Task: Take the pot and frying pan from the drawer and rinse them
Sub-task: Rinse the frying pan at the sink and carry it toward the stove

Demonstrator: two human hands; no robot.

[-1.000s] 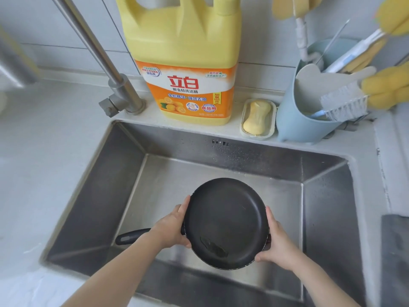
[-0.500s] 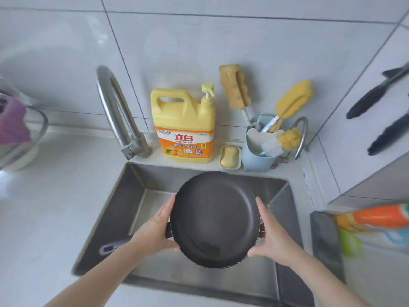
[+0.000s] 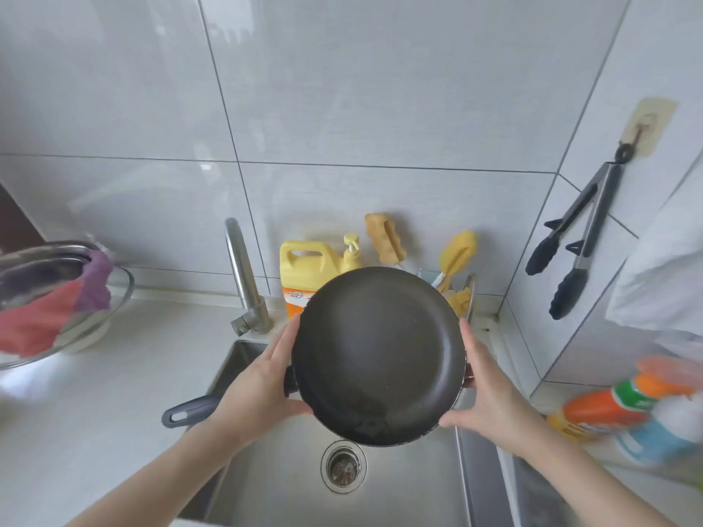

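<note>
— Holding the frying pan (image 3: pixel 380 355) above the sink (image 3: pixel 274 484), are they? Where are the hands?

— Left hand (image 3: pixel 258 389) is against the pan's left rim, just where the handle (image 3: pixel 190 410) joins; right hand (image 3: pixel 483 389) is against the opposite rim. Each grip looks more like a press than a clamp: fingers fairly straight along the edge, thumbs under the near edge, the pan squeezed between the two palms.

— And the pan itself?

— Tilted, its dark inside facing the camera, directly over the sink and above the drain (image 3: pixel 343 465). It hides part of the yellow soap jug (image 3: pixel 304 268) behind the sink.

— Is water running?

— None that I can see from the tap (image 3: pixel 243 275), which stands at the sink's back left corner. So the pan is out of the drawer; whether it has been rinsed I cannot tell.

— The pot?

— Not in view, unless it is the steel bowl (image 3: pixel 34 275) on the surface left of the sink, with cloths (image 3: pixel 57 310) draped over it. I'd guess not, so the pot probably remains to be done.
</note>
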